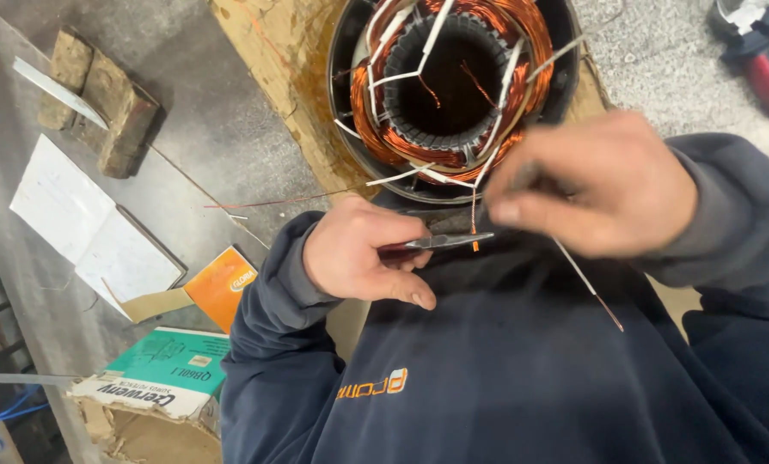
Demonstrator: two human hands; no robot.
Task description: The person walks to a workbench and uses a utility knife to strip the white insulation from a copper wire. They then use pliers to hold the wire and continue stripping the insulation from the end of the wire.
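— Nearest the lens comes the person's dark blue sweatshirt [522,369], filling the lower frame; what sits above it?

— Both hands, at chest level. The left hand [363,258] is clenched around the dark red handles of small pliers [436,243]. Their long axis runs almost level, the metal tips pointing right toward the other hand.

— And the right hand [595,185]?

— Its fingers are bent and pinched together by a thin sleeved wire [586,279] that slants down to the right, its bare end copper-coloured. Motion blur hides whether the fingertips really grip it.

— Where do the pliers' tips end?

— Just below the rim of the motor stator [453,86], beside a short orange wire end hanging from the copper windings [376,116]. Whether the tips pinch it cannot be told.

— Anything cut off?

— The stator's top leaves the frame, and the right hand covers its lower right rim. A red and blue tool [758,51] in the upper right corner is only partly visible. Cardboard boxes [174,374] lie at the left on the grey bench [204,120].
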